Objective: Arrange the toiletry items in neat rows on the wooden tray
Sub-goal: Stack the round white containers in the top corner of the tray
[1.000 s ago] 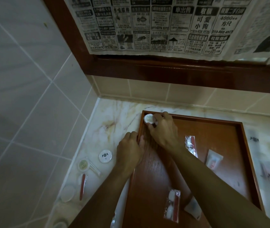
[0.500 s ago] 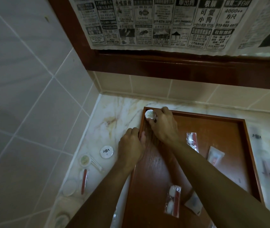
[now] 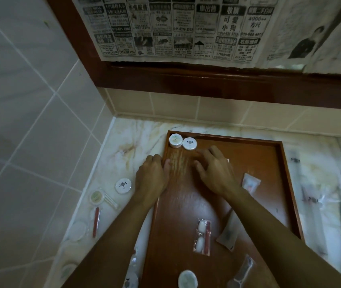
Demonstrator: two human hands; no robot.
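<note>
A wooden tray lies on the marble counter. Two small round white packs sit side by side in its far left corner. My right hand hovers just below them with fingers spread and holds nothing. My left hand grips the tray's left rim, thumb inside. On the tray also lie a clear packet with a red stick, a white sachet, another sachet and a round pack at the near edge.
On the counter left of the tray lie a round white pack, a round pack with cotton buds, a red stick in a packet and a round pad. Clear wrappers lie to the right. Tiled walls close the left and back.
My right hand has let go of the round pack in the tray's far left corner and drawn back toward me. Two round packs now show there. My left hand stays on the rim.
</note>
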